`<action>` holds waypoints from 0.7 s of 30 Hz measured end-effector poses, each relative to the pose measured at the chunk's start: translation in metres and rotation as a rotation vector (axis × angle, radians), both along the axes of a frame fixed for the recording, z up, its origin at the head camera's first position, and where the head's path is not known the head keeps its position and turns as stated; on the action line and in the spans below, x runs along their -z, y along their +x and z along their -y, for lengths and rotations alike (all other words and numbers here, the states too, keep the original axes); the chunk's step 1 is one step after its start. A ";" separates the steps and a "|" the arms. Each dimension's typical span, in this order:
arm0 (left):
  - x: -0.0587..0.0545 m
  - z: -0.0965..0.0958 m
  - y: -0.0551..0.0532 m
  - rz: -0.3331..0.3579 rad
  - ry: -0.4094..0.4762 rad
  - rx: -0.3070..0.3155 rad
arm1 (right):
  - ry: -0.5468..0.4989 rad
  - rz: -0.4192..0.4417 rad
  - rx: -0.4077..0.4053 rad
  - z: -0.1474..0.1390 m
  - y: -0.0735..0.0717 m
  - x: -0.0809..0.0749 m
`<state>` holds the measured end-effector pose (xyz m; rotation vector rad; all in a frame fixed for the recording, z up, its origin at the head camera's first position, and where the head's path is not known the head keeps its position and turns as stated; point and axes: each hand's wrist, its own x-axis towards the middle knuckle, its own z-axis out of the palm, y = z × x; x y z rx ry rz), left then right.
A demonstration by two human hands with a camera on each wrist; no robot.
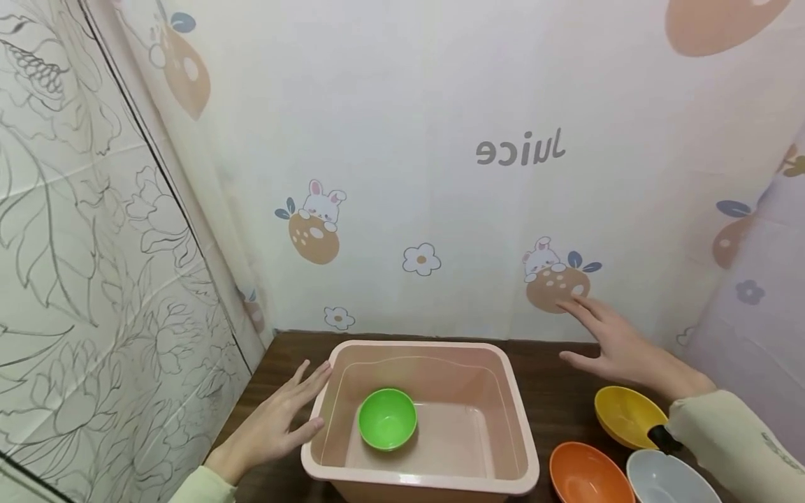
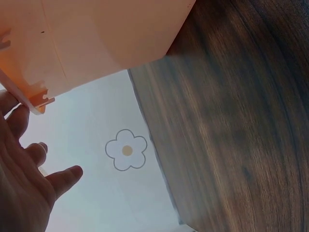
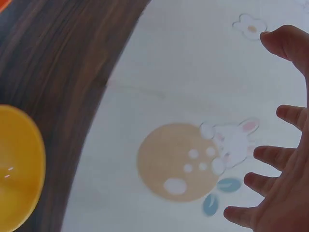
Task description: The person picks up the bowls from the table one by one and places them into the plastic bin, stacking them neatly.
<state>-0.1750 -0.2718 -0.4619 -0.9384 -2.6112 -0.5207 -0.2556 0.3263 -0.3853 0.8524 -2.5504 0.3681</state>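
A pink plastic tub [image 1: 434,478] stands on the dark wooden table, with a green bowl [image 1: 387,419] inside it, left of the middle. At the tub's left rim is my left hand [image 1: 273,423], its fingers extended and touching the edge; in the left wrist view the fingertips meet the rim from outside. My right hand [image 1: 616,349] hovers in the air to the right of the tub, fingers spread and holding nothing. Below it lies a yellow bowl [image 1: 625,416], partly covered by the sleeve. An orange bowl [image 1: 591,475] and a white bowl [image 1: 669,480] are nearer to me.
A small black object [image 1: 664,439] shows between the yellow and white bowls, partly hidden by the sleeve. Behind the table [image 1: 547,377] hangs a pale printed curtain [image 1: 428,175]. A floral sheet [image 1: 119,230] borders the left side.
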 end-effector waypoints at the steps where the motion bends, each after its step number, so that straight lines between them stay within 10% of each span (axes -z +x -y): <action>1: 0.000 0.000 0.000 -0.001 0.000 0.003 | -0.001 0.005 0.018 -0.004 0.001 0.002; 21: 0.000 0.000 -0.001 -0.007 0.001 0.006 | 0.059 0.332 0.266 -0.058 0.018 0.057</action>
